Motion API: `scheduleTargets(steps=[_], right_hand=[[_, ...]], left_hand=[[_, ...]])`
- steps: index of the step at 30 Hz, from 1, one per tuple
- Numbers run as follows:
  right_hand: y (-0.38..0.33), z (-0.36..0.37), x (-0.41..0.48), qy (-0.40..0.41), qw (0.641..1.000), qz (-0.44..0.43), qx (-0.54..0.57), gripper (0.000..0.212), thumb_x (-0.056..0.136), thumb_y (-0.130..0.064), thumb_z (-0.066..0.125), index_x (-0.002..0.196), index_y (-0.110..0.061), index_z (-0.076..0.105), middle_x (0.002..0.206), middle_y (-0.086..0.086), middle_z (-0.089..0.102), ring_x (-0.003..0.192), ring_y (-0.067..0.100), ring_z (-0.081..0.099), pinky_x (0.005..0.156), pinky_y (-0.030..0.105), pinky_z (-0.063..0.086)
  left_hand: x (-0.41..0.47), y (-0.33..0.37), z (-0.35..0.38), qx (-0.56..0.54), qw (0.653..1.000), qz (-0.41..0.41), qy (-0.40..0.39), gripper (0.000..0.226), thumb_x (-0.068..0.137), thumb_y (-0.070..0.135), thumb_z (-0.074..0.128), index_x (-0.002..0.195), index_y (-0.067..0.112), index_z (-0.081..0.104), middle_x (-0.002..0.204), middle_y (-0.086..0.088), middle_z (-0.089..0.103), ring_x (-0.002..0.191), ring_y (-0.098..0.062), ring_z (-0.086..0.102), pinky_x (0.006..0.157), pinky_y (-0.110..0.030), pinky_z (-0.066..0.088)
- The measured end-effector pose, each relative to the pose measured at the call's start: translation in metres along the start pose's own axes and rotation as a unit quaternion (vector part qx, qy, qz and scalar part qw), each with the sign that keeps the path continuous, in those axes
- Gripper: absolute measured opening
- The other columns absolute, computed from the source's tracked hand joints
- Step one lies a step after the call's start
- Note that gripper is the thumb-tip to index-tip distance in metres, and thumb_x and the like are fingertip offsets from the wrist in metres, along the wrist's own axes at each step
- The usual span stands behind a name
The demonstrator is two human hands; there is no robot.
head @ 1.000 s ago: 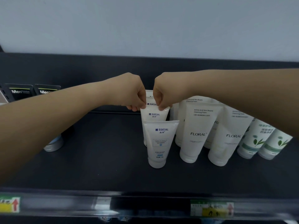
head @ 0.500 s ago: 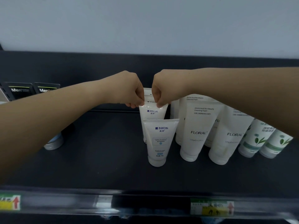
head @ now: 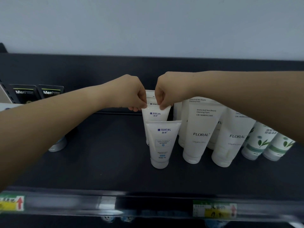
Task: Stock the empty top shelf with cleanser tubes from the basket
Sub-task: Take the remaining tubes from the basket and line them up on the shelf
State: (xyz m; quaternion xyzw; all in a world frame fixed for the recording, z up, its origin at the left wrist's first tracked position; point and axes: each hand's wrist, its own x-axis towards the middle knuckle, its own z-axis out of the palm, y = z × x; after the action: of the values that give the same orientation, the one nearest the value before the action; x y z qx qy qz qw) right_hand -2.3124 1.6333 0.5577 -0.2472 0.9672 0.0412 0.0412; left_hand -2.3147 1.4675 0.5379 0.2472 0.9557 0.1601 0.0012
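The dark shelf (head: 98,170) runs edge to edge, its front rail so blurred that the price tags (head: 213,210) can't be read. Right of centre stand tall white FLORAL tubes (head: 200,134), the rear ones mostly hidden. Just left of them is a short row of smaller white tubes, cap-down. The front tube (head: 162,142) is in plain view. The second tube (head: 155,114) is pinched at its top edge by the left hand (head: 130,94) and right hand (head: 166,91), fingers curled. A third tube (head: 150,94) behind shows only its top. Far left, black tubes (head: 51,92) are partly covered by the left arm (head: 49,125).
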Motion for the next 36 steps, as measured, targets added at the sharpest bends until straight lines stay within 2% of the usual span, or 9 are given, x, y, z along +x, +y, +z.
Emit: scheduleTargets(steps=[5, 11, 16, 19, 21, 24, 27, 30, 36], right_hand=[[0.001, 0.000, 0.000, 0.004, 1.000, -0.002, 0.004, 0.009, 0.081, -0.026, 0.071, 0.086, -0.019, 0.074, 0.083, 0.000, 0.074, 0.079, 0.012, 0.068, 0.075, 0.026, 0.053], [0.000, 0.001, -0.002, 0.009, 1.000, 0.004, 0.005, 0.010, 0.082, -0.026, 0.070, 0.088, -0.019, 0.073, 0.084, 0.000, 0.074, 0.079, 0.011, 0.069, 0.070, 0.020, 0.050], [-0.003, -0.014, -0.016, 0.043, 0.999, 0.004, 0.013, 0.012, 0.082, -0.028, 0.068, 0.088, -0.021, 0.075, 0.083, -0.005, 0.074, 0.082, 0.008, 0.068, 0.075, 0.026, 0.054], [-0.004, -0.025, -0.028, 0.058, 0.998, 0.001, 0.039, 0.010, 0.083, -0.026, 0.066, 0.083, -0.020, 0.075, 0.077, -0.007, 0.073, 0.065, -0.005, 0.062, 0.057, 0.010, 0.047], [-0.007, -0.030, -0.036, 0.053, 0.997, -0.006, 0.053, 0.010, 0.084, -0.024, 0.065, 0.082, -0.020, 0.074, 0.073, -0.009, 0.071, 0.049, -0.011, 0.055, 0.043, 0.002, 0.036], [-0.011, -0.030, -0.047, 0.028, 0.998, -0.020, 0.047, 0.012, 0.085, -0.027, 0.065, 0.082, -0.020, 0.074, 0.073, -0.008, 0.071, 0.047, -0.010, 0.054, 0.042, 0.002, 0.036], [-0.016, -0.025, -0.054, -0.004, 0.999, -0.029, 0.029, 0.014, 0.083, -0.038, 0.066, 0.084, -0.027, 0.075, 0.077, -0.010, 0.072, 0.063, -0.006, 0.060, 0.059, 0.009, 0.045], [-0.021, -0.016, -0.057, -0.035, 0.999, -0.036, 0.012, 0.015, 0.082, -0.041, 0.067, 0.088, -0.029, 0.075, 0.083, -0.012, 0.072, 0.076, -0.001, 0.064, 0.070, 0.014, 0.049], [-0.025, -0.001, -0.056, -0.060, 0.997, -0.029, -0.034, 0.017, 0.085, -0.035, 0.067, 0.098, -0.024, 0.071, 0.071, -0.024, 0.054, 0.066, -0.004, 0.054, 0.056, 0.007, 0.036]], left_hand=[[-0.002, 0.000, 0.000, -0.006, 1.000, -0.001, 0.002, 0.011, 0.084, 0.023, 0.068, 0.076, 0.018, 0.073, 0.066, 0.005, 0.072, 0.059, -0.004, 0.069, 0.066, -0.015, 0.054], [-0.003, 0.002, 0.001, -0.002, 1.000, -0.007, 0.002, 0.010, 0.084, 0.024, 0.068, 0.078, 0.018, 0.073, 0.067, 0.005, 0.072, 0.059, -0.004, 0.069, 0.066, -0.014, 0.054], [-0.010, 0.002, -0.010, 0.041, 0.999, -0.001, 0.021, 0.012, 0.081, 0.033, 0.071, 0.089, 0.025, 0.074, 0.071, 0.011, 0.072, 0.065, -0.005, 0.068, 0.073, -0.022, 0.053], [-0.017, 0.005, -0.020, 0.029, 0.997, 0.016, 0.074, 0.008, 0.081, 0.032, 0.070, 0.087, 0.028, 0.074, 0.058, 0.022, 0.065, 0.068, -0.002, 0.066, 0.068, -0.018, 0.049], [-0.021, 0.011, -0.025, 0.016, 0.996, 0.028, 0.081, 0.006, 0.083, 0.029, 0.067, 0.083, 0.028, 0.073, 0.057, 0.018, 0.065, 0.065, -0.001, 0.066, 0.063, -0.014, 0.044], [-0.030, 0.022, -0.024, -0.012, 0.998, 0.043, 0.036, 0.011, 0.084, 0.030, 0.065, 0.078, 0.025, 0.073, 0.067, 0.011, 0.071, 0.062, 0.001, 0.067, 0.067, -0.013, 0.048], [-0.038, 0.030, -0.017, -0.022, 0.998, 0.050, -0.020, 0.018, 0.081, 0.040, 0.066, 0.078, 0.024, 0.074, 0.070, 0.011, 0.072, 0.063, 0.001, 0.067, 0.066, -0.011, 0.048], [-0.041, 0.033, -0.008, 0.022, 0.997, 0.057, -0.050, 0.019, 0.077, 0.046, 0.069, 0.082, 0.029, 0.076, 0.070, 0.014, 0.071, 0.064, 0.001, 0.066, 0.061, -0.008, 0.047], [-0.042, 0.029, 0.007, 0.036, 0.996, 0.041, -0.065, 0.012, 0.083, 0.031, 0.069, 0.080, 0.022, 0.076, 0.065, 0.010, 0.071, 0.056, 0.002, 0.065, 0.061, -0.008, 0.052]])
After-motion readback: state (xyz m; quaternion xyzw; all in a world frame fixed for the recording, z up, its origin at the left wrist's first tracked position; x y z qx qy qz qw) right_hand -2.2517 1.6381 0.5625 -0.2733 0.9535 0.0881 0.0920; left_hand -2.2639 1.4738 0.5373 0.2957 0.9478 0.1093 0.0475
